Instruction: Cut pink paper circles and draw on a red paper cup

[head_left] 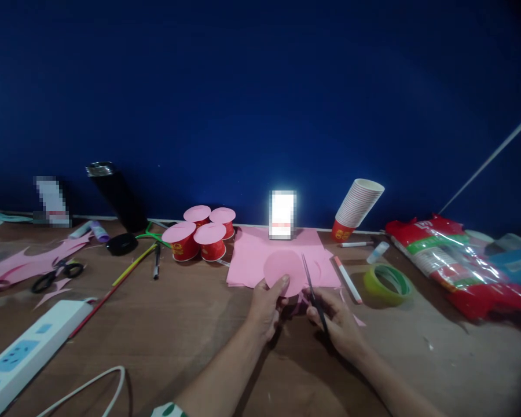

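Observation:
My left hand pinches a round pink paper disc by its lower edge, thumb on top. My right hand is closed round a pair of black scissors, whose blades point up along the disc's right side. Both hands hover over a wooden table, just in front of a stack of pink paper sheets. Small pink scraps lie under and beside my right hand.
Several red cups capped with pink discs stand at left of the sheets, and a tilted cup stack at right. A marker, tape roll, glue stick, plastic bag, second scissors, power strip and black flask surround.

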`<state>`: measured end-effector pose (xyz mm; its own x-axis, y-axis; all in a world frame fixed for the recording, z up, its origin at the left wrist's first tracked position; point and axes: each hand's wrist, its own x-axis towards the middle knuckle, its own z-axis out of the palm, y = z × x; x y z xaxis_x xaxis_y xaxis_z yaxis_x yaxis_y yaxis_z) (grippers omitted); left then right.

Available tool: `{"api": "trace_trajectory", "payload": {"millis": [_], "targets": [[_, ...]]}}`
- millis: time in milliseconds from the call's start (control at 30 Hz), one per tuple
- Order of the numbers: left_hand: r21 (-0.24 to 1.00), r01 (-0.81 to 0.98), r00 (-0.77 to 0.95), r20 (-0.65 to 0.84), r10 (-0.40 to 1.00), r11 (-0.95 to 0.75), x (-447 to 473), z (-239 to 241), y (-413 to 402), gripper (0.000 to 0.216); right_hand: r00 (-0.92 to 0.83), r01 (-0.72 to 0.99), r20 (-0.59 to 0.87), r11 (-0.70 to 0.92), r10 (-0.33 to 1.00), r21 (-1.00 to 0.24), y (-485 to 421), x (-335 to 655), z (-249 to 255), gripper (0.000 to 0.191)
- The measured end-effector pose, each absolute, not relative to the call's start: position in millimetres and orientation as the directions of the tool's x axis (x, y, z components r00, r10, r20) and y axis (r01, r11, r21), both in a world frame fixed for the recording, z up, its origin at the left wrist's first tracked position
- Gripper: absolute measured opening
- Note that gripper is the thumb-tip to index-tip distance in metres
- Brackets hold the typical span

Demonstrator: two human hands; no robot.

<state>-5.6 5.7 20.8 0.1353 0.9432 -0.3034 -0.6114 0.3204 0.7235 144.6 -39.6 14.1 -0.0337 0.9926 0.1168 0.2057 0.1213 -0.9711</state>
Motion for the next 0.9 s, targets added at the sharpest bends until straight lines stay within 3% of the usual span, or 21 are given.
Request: {"api": "trace_trajectory", "payload": {"millis": [167, 700, 900], "targets": [[0.776, -0.556, 0.149, -0.259, 0.954, 0.298, -4.7, 17.3, 4.1, 0.038, -0.012, 0.13, 0.106, 0.107, 0.994, -0.986, -38.9, 147.7, 8.0, 0.04], [0.797, -0.525, 0.111, -0.282, 0.953, 0.298, -4.2, 21.0, 2.4, 0.039, -0.006, 0.212, 0.14, 0.138, 0.99, -0.968, -37.6, 151.6, 12.5, 0.041], [0.801, -0.518, 0.103, -0.288, 0.952, 0.299, -3.7, 19.8, 3.7, 0.04, 0.008, 0.187, 0.083, 0.08, 0.996, -0.979, -37.5, 152.6, 7.0, 0.046]]}}
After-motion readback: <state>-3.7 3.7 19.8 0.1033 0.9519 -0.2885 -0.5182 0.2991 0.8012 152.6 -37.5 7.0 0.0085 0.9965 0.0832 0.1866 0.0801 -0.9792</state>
